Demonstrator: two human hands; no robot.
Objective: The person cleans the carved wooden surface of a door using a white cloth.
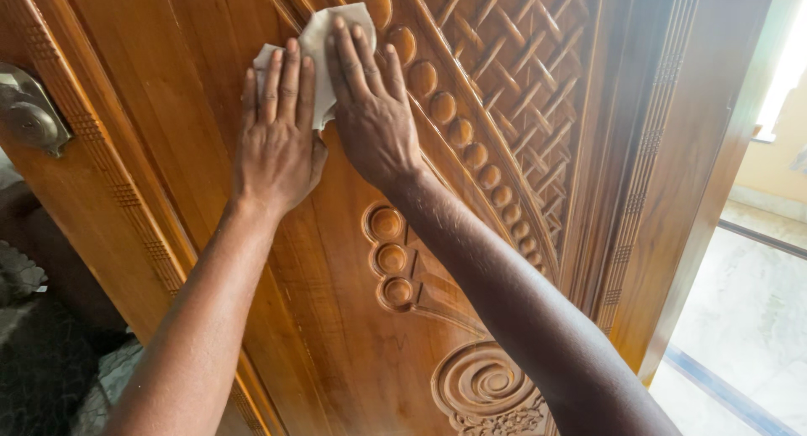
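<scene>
Two bare forearms closest to the lens, reaching up to a carved wooden door. White cloth pressed flat against the door's smooth panel, just left of the lattice carving. Left hand laid flat on the cloth's lower left part, fingers straight and close together, no grip closed around anything. Right hand likewise flat on the cloth's right part, fingers extended and slightly spread, palm on the wood just below the cloth. Thumbs nearly touching between the two hands.

Row of oval beads running diagonally just right of the cloth, along the lattice edge. Three round bosses below the cloth, partly beside the right forearm. Spiral carving further below, its right side hidden by that forearm. Metal handle plate well left of the cloth, at the door's edge. Pale tiled floor far right of the cloth, beyond the door.
</scene>
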